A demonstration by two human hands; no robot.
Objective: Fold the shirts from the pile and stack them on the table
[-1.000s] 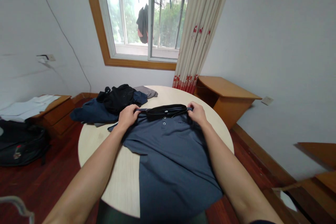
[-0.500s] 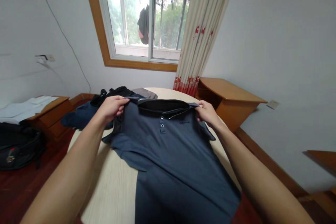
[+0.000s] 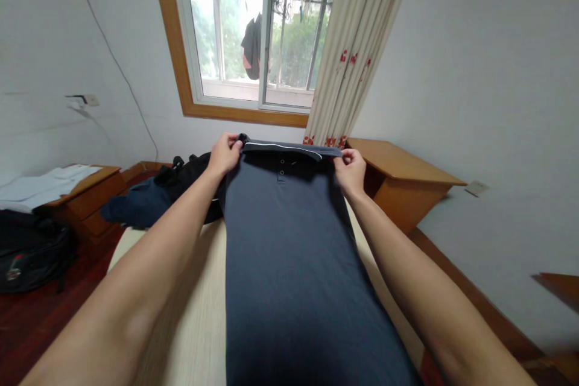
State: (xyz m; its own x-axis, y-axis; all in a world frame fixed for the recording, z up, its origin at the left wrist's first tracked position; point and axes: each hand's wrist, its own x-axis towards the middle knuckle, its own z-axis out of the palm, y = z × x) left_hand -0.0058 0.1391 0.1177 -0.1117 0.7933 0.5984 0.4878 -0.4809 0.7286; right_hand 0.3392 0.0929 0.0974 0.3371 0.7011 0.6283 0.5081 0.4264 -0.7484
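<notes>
A dark grey-blue polo shirt (image 3: pixel 289 253) stretches toward me, its collar end raised at the far side and its body hanging down over the near side of the table. My left hand (image 3: pixel 225 154) pinches the shirt at the left shoulder. At the right shoulder, my right hand (image 3: pixel 350 170) grips the cloth between thumb and fingers. Between the hands the collar (image 3: pixel 284 149), edged with a white line, lies folded over toward me. Two buttons show on the placket just below it. The sleeves are mostly out of sight.
A pale round table (image 3: pixel 190 307) is under the shirt. Dark clothes (image 3: pixel 145 202) are heaped at its far left. Beyond it stand a wooden desk (image 3: pixel 398 163) on the right and a curtained window. A black bag (image 3: pixel 31 253) sits on the floor at left.
Both hands have moved up and away, lifting the shoulders of the shirt, and are a little closer together. The collar has flopped forward, and the shirt body is straighter and smoother.
</notes>
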